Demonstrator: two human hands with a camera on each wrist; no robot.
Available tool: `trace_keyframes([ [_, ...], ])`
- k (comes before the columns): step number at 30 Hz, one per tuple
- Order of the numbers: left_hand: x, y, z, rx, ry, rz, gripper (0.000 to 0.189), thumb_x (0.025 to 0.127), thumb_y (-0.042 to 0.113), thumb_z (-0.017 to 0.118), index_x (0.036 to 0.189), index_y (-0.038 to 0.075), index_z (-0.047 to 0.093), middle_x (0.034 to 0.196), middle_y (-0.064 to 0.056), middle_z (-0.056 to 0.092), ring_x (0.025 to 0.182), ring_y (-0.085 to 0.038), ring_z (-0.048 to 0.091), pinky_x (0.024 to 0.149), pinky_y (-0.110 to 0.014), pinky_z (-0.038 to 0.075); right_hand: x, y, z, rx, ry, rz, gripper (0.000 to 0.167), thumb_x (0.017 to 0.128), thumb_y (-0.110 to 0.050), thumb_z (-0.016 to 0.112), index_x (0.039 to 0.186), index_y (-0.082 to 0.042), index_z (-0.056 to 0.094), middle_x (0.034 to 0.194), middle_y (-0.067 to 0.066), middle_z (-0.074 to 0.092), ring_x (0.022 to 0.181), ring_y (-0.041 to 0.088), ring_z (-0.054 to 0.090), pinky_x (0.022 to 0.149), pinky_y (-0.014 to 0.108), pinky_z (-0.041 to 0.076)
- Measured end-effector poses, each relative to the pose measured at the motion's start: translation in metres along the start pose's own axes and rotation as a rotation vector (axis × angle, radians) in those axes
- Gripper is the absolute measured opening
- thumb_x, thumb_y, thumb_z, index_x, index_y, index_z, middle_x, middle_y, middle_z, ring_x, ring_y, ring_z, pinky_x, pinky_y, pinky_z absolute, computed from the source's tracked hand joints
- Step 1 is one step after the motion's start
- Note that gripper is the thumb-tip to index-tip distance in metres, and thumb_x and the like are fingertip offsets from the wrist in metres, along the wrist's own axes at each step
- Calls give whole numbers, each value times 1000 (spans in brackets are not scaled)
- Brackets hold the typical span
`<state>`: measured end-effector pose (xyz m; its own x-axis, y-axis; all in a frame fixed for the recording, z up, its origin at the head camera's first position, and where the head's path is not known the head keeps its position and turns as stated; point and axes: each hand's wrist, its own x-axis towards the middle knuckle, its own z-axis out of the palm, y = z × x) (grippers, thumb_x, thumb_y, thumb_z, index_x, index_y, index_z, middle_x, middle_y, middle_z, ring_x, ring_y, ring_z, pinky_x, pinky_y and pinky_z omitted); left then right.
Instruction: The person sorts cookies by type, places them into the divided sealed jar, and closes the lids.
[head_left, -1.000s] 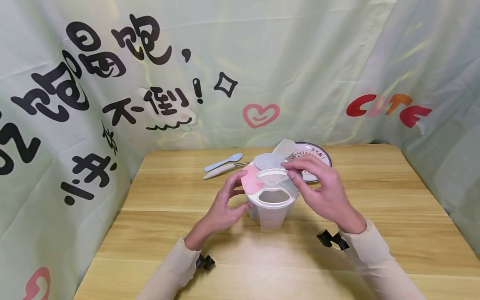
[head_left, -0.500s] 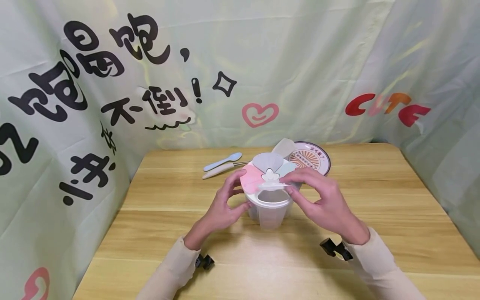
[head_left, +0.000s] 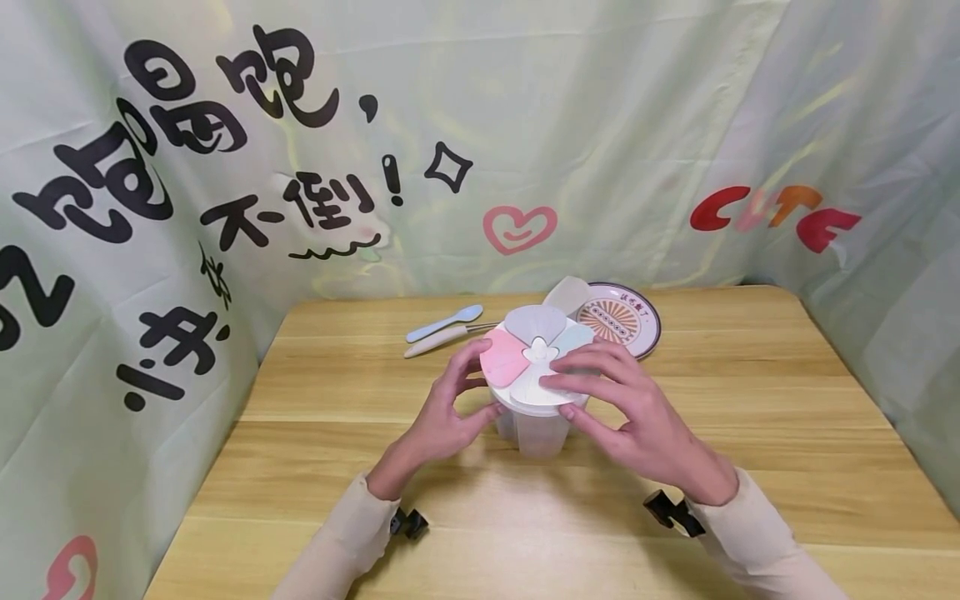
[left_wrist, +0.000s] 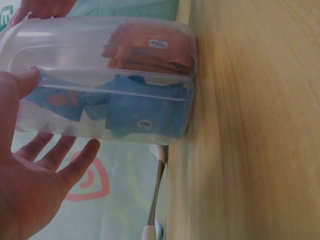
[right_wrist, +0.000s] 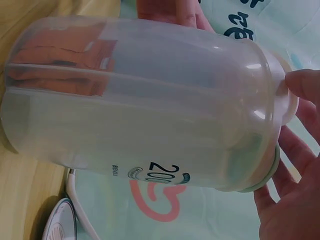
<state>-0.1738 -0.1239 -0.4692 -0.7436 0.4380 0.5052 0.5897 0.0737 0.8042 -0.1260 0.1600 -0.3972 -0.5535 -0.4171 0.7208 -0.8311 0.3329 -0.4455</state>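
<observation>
A clear plastic storage canister [head_left: 542,435] stands upright on the table, its round lid bearing pink, lilac, green and white petal flaps. Blue packets [left_wrist: 145,112] and orange packets [left_wrist: 150,50] show through its walls. My left hand [head_left: 446,417] holds the canister's left side, thumb in front and fingers spread behind. On the lid's near right part rests my right hand [head_left: 637,408]. Its fingers lie over the white flap [head_left: 534,388], which is down flat, and its thumb touches the front rim. In the right wrist view those fingers [right_wrist: 295,150] are spread around the lid's edge.
Behind the canister lie a light blue spoon [head_left: 446,323] and a utensil with a pale handle [head_left: 437,342] and metal shaft. A patterned plate [head_left: 647,332] is at the back right. A printed cloth [head_left: 615,167] hangs behind the table.
The white flap stood raised over an opening with my right hand at its edge; it has swung down over the opening. My right hand came down and toward me. My left hand kept its hold.
</observation>
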Motion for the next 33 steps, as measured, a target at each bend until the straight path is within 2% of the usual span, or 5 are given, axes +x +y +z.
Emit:
trace_keyframes([
  [6,-1,0,2,5,-6,27,85,91,-9,82,161,8,38,167,-20,45,137,-42,63,107,-46,64,-4,0,5,-29,30,-19,33,111,-42,64,126,-18,81,129,7,75,130,27,57,135,40,29],
  [17,3,3,3,-2,-23,29,84,91,-10,80,160,6,38,167,-21,44,137,-43,62,106,-56,63,-7,4,15,-119,137,-144,31,112,-36,62,119,-14,82,122,13,76,121,32,62,134,45,32],
  [25,-3,3,2,1,-16,5,88,89,-10,81,163,7,35,168,-20,44,138,-43,62,108,-48,63,-10,-7,0,37,39,61,41,108,-33,70,141,-9,72,150,14,63,148,24,51,136,32,29],
  [29,-4,2,-10,1,-47,2,97,88,-1,85,169,12,32,170,-19,44,142,-45,58,112,-53,61,1,-2,-18,104,136,81,61,99,-11,77,153,7,55,159,13,57,152,23,50,130,28,39],
  [33,10,5,-43,29,-11,-19,99,89,9,85,171,16,30,165,-17,52,146,-44,56,116,-61,55,22,12,-39,124,235,126,63,89,15,71,150,11,56,153,3,61,144,20,55,129,29,42],
])
